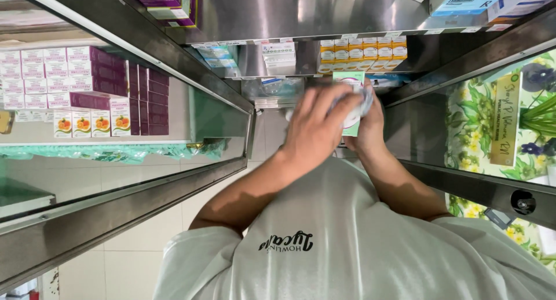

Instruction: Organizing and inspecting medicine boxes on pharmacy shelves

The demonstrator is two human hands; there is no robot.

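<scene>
My two hands meet in front of my chest around a small green and white box (349, 79), of which only the top edge and a lower corner show. My right hand (370, 129) grips the box from behind, on its right side. My left hand (315, 126) lies across the box's front with its fingers blurred by motion. A pale grey-white cloth (364, 103) is bunched under its fingertips against the box. My white T-shirt (347, 242) fills the bottom of the view.
Steel shelves (278, 16) ahead carry rows of yellow and white boxes (362, 52) and blue and white boxes (217, 55). A glass case at the left shows purple and pink cartons (98, 74). At the right stand a steel rail (480, 187) and a flowered panel (472, 126).
</scene>
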